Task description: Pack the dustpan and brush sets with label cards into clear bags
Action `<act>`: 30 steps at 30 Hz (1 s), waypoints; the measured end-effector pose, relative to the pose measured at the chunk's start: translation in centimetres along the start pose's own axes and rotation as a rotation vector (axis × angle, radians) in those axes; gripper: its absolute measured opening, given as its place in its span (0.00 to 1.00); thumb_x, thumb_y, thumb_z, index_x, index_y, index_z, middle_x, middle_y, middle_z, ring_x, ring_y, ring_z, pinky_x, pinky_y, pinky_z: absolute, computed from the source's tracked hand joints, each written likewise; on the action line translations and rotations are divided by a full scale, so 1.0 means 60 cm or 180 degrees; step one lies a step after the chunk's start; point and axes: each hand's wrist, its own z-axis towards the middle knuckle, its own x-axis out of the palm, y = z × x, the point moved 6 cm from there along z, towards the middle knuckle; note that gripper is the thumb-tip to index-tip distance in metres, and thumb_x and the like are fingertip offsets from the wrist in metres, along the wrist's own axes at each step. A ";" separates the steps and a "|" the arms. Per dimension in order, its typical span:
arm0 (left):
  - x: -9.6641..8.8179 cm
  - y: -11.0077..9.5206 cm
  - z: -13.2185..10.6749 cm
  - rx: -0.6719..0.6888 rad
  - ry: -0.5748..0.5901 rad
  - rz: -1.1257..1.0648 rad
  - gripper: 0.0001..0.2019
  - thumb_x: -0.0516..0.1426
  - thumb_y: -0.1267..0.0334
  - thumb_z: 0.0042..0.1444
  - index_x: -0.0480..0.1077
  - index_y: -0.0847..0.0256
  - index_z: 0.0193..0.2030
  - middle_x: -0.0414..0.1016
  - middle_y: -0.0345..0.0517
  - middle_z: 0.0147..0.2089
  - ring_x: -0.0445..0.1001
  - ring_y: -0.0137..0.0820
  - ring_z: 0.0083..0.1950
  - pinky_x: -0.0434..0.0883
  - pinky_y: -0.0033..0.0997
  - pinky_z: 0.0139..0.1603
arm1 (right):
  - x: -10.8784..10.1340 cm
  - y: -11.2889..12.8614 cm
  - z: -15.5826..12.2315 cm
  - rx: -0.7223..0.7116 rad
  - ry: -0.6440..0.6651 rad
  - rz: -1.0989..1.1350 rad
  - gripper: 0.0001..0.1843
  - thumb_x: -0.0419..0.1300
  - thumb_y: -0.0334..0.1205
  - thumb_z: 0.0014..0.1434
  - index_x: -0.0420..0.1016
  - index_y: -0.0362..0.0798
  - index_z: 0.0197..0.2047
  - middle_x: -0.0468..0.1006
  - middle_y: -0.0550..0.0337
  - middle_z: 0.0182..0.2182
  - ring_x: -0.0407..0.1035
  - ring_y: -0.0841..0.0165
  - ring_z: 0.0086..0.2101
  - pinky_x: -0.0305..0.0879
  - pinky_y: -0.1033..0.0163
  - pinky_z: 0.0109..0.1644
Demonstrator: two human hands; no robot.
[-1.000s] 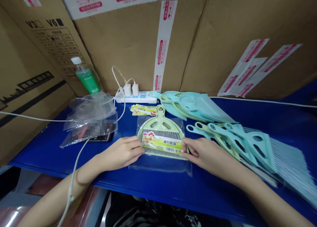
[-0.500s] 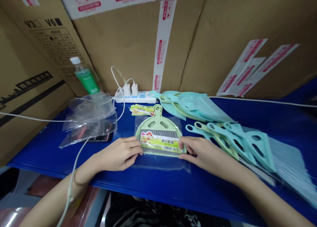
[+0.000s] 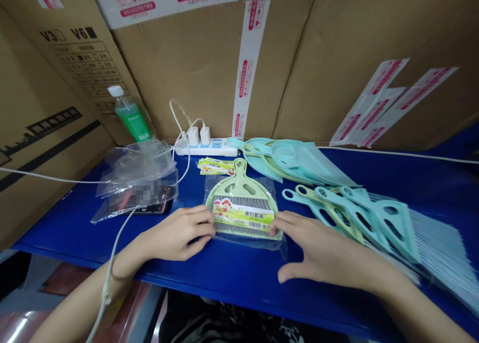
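Note:
A green dustpan set [image 3: 242,203] in a clear plastic bag lies flat on the blue table [image 3: 232,275], its paper label facing up. My left hand [image 3: 179,233] is curled at the bag's left edge, fingertips pinching the plastic. My right hand [image 3: 322,253] lies flat and spread over the bag's right lower corner, fingertips touching the label's end. The bag's open flap now sits folded under or against the pan's front edge.
Teal and green brushes [image 3: 359,213] fan out on the right, stacked dustpans [image 3: 288,158] behind them. Loose labels [image 3: 217,166], a power strip [image 3: 205,146], a green bottle [image 3: 130,116], empty bags [image 3: 138,168] over a phone [image 3: 147,206], and cardboard boxes [image 3: 194,59] surround.
The bag's loose flap in front of the pan has been folded in and is much shorter. My right hand has opened flat and shifted slightly toward me; the left stayed in place.

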 end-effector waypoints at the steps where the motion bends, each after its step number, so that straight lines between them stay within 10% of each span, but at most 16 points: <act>1: -0.002 0.001 0.001 -0.0014 -0.0033 0.0009 0.11 0.46 0.69 0.62 0.68 0.61 0.35 0.72 0.44 0.36 0.68 0.30 0.37 0.68 0.30 0.40 | 0.001 0.002 0.000 -0.0017 -0.0036 -0.0093 0.20 0.67 0.49 0.47 0.69 0.50 0.40 0.74 0.54 0.41 0.69 0.58 0.41 0.65 0.56 0.42; 6: -0.004 0.009 0.002 -0.0204 -0.0073 0.0085 0.14 0.43 0.68 0.66 0.68 0.61 0.37 0.73 0.44 0.34 0.68 0.30 0.36 0.67 0.31 0.41 | 0.005 0.012 0.006 -0.0263 -0.0408 -0.0512 0.03 0.56 0.38 0.58 0.70 0.48 0.35 0.75 0.53 0.35 0.68 0.59 0.39 0.65 0.54 0.42; 30: 0.007 0.042 0.005 -0.0866 -0.0803 -0.0371 0.09 0.50 0.67 0.60 0.60 0.60 0.28 0.63 0.40 0.34 0.66 0.26 0.32 0.67 0.26 0.33 | 0.004 -0.006 0.029 -0.0215 -0.1249 0.0120 0.13 0.52 0.27 0.55 0.56 0.50 0.22 0.59 0.64 0.25 0.60 0.72 0.23 0.56 0.67 0.26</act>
